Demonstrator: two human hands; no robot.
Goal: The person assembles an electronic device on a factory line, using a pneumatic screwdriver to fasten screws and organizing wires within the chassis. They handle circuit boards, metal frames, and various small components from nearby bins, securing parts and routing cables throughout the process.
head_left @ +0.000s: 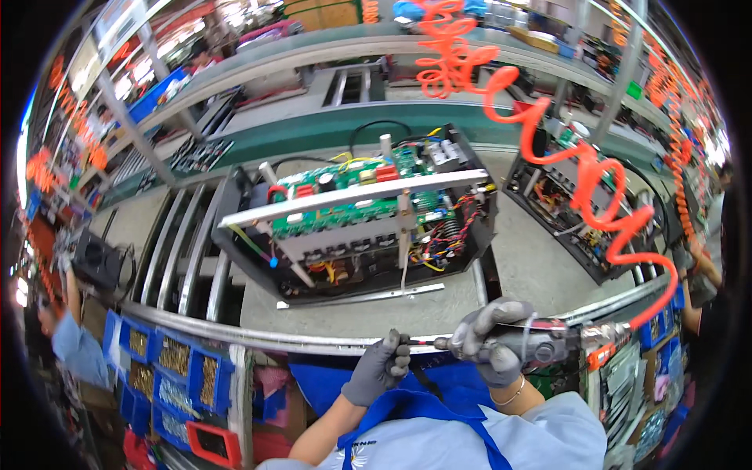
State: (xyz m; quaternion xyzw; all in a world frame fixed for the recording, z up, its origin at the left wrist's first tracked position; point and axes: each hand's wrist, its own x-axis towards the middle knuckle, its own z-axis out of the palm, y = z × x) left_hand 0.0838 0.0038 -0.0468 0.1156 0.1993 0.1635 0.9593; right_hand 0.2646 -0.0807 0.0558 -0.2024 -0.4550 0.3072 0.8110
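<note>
My right hand point(489, 341), in a grey glove, is wrapped round an air screwdriver point(544, 342) held level, its bit pointing left. An orange coiled air hose point(611, 211) runs from the tool's back end up over the bench. At the tip of the bit, my gloved left hand point(379, 366) has its fingers curled closed; whatever they pinch is too small to make out. Beyond both hands stands an open black equipment case point(262, 270) with a green circuit board point(356, 196), coloured wires and a pale metal bar point(352, 198) across its top.
A second open case point(576, 207) stands to the right. Metal rollers point(184, 251) lie left of the case. Blue bins of screws point(176, 352) and a red-framed tray point(213, 442) sit at lower left. A shelf point(313, 48) spans the back. Other people are at both sides.
</note>
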